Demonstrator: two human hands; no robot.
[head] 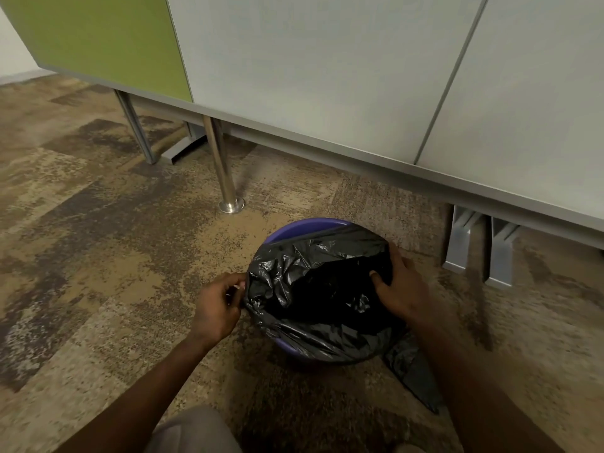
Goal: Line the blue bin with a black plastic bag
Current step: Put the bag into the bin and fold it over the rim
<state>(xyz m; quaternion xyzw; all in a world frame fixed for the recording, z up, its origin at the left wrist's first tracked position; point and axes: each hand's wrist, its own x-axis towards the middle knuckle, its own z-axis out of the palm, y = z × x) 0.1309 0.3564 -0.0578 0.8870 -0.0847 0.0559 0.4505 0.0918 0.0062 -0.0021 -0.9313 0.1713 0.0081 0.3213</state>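
A round blue bin (294,227) stands on the carpet in the lower middle of the head view. A crinkled black plastic bag (313,289) lies in its mouth and folds over the near, left and right rim; the far-left rim shows bare blue. My left hand (217,310) pinches the bag's edge at the bin's left side. My right hand (397,282) grips the bag at the right rim, thumb inside the opening. A loose tail of the bag (413,374) hangs onto the floor at the bin's right.
Grey desk panels (327,76) with a green panel (108,40) rise just behind the bin. A chrome leg (224,171) stands to the bin's far left, two grey metal feet (478,246) to its right. Mottled brown carpet (98,256) spreads left. My knee (199,433) is at the bottom.
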